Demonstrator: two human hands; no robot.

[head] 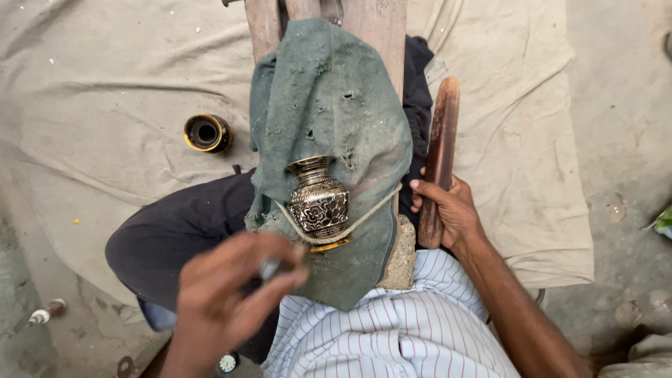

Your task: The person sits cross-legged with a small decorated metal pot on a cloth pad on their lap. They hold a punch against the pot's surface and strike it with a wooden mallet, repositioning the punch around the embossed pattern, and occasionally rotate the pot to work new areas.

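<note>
A small engraved brass pot lies on its side on a worn green cloth, held down by a cord looped around its body. The cloth covers a wooden plank that runs away from me. My left hand hovers just below and left of the pot, fingers pinched on a small metal tool. My right hand grips the lower end of a long wooden stick to the right of the plank, the stick pointing away from me.
A round black and brass piece lies on the beige ground sheet at the left. A small tool rests on the bare floor at the lower left. My dark-trousered knee is bent to the left.
</note>
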